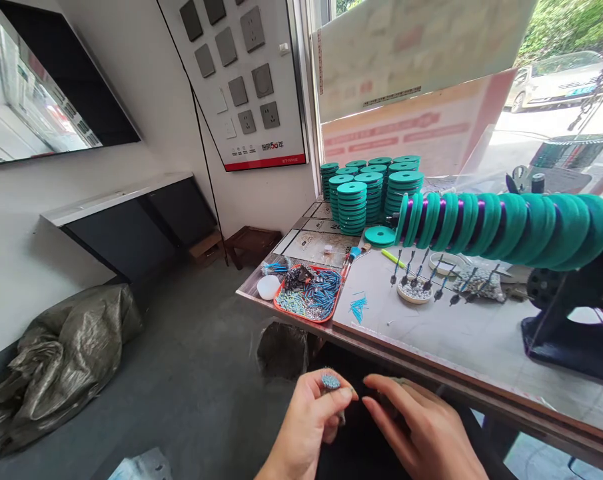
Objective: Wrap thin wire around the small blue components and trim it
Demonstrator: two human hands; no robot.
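Observation:
My left hand [311,417], below the table's front edge, is closed around a small bundle [330,382] whose round, blue-grey end pokes up between thumb and forefinger. Just to its right, my right hand [414,417] has thumb and fingers apart, with nothing visible between them. On the table [461,340] above the hands lies a red-rimmed tray [307,317] of blue, pale green and dark small parts. Thin blue pieces [358,307] lie beside the tray. A round dish [414,291] of white beads sits under hanging dark pieces [439,292].
Green spools [352,207] stand stacked at the back by the window. More green discs [506,227] line a horizontal rod on a black stand [571,343] at the right. A white cup [268,287] is at the left corner, and a crumpled sack [71,360] lies on the floor.

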